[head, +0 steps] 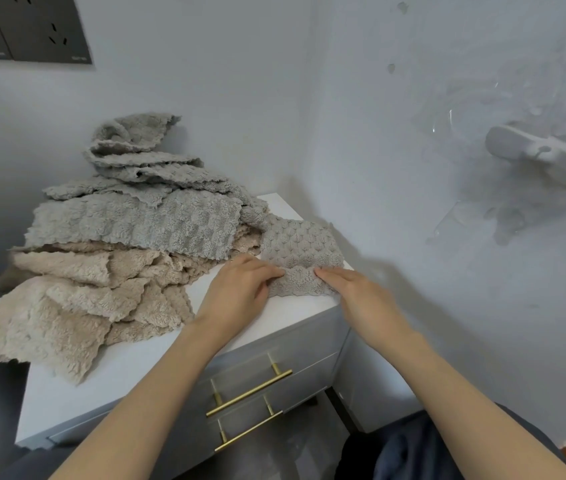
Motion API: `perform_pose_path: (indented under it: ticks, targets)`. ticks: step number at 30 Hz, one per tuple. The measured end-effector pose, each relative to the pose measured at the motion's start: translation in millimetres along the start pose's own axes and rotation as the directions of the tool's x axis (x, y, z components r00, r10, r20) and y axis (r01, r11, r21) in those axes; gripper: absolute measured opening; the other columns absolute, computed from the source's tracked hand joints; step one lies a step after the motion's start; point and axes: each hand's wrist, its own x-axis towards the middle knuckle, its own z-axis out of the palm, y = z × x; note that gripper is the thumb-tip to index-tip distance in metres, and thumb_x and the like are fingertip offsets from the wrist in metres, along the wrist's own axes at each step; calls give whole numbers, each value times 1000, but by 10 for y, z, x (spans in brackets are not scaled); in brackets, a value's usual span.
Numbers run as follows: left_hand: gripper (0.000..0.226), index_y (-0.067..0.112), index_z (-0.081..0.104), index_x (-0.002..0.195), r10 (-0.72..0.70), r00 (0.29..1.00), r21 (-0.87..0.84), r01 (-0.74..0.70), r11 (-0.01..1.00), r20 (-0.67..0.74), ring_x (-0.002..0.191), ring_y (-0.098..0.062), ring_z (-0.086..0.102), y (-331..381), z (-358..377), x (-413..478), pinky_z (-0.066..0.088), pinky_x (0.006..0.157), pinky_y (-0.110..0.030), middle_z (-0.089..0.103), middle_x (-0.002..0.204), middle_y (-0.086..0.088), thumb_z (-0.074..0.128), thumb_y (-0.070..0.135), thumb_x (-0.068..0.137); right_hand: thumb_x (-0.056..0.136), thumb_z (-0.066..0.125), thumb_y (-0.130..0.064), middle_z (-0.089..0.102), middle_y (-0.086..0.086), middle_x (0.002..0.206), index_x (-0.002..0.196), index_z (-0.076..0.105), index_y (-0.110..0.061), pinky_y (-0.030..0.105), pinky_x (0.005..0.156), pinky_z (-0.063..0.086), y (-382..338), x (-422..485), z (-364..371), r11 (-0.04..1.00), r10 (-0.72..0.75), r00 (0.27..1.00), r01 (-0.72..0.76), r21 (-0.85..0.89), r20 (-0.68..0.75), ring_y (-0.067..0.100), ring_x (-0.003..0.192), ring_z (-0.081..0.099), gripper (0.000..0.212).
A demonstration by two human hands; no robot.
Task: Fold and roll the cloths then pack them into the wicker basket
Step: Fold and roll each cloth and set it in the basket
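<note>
Grey cloth (300, 249) — scalloped fleece, near edge rolled.

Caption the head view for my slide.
Left hand pinches, right hand presses the folded grey cloth on a white cabinet beside heaped cloths.

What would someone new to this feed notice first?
The big rumpled heap of grey and beige cloths, covering the left of the white cabinet top. Next, the left hand and right hand meeting on a small grey cloth at the top's right front edge, fingertips on its turned-over near edge. Below, two brass drawer handles stand out.
</note>
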Motion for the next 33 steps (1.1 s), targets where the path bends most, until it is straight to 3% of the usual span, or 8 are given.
perform_pose_path:
  ticks: [5,10,15,19,22,28,31,33]
  targets:
    - [45,30,55,132,-67,983,-2,69,998,173,124,-13,46,-110,-57,-32,39,103,-38,61,127,12,62,32,88,95,39,-6,50,-4,138,139,46,-23,36,97,44,17,3,-21,996,-4,1000,7,89,-31,14,129,39,48]
    - [33,23,60,124,-220,964,-157,243,957,150,109,-17,50,-55,-44,-2,42,91,-34,65,105,0,58,34,92,100,39,-14,59,4,119,131,49,-15,27,85,39,57,-26,-64,969,32,999,-28,246,-11,17,105,51,32]
    - [26,12,56,80,-287,937,-271,335,903,201,67,-18,45,-22,-63,18,36,65,-35,51,69,-4,52,33,96,98,49,-18,62,15,84,109,60,-21,22,68,40,73,-20,-144,815,195,981,-156,558,-11,19,71,52,16]
    - [38,10,46,71,-338,920,-229,379,897,199,61,-18,40,6,-51,15,31,59,-33,44,63,0,47,37,97,95,55,-26,53,-2,64,97,59,-27,12,51,33,78,25,-119,760,297,955,-235,606,-2,2,52,44,4]
    - [38,11,50,75,-398,903,-179,423,888,160,60,-15,43,9,-23,26,31,57,-32,46,63,4,48,43,96,90,61,-34,58,-7,69,96,59,-24,11,53,35,96,67,-100,725,406,914,-326,606,6,0,58,49,12]
    - [42,10,60,87,-476,870,-142,491,860,126,73,-22,60,10,33,75,45,65,-35,63,74,-3,49,49,93,85,63,-39,59,-8,71,91,56,-29,30,68,44,19,123,-65,742,517,855,-419,523,-48,19,82,57,14]
    - [34,17,59,89,-491,865,-137,501,855,98,72,-16,58,6,65,88,42,62,-30,59,70,7,50,49,92,87,61,-29,59,-3,88,100,58,-25,33,74,44,-67,105,-86,879,431,878,-355,318,-209,23,97,51,14]
    - [31,18,59,91,-492,866,-141,500,854,90,72,-15,58,2,75,93,41,62,-29,59,70,9,51,48,93,86,59,-9,59,4,105,109,63,-17,33,82,42,-148,98,-105,967,232,914,-178,185,-334,26,104,50,25]
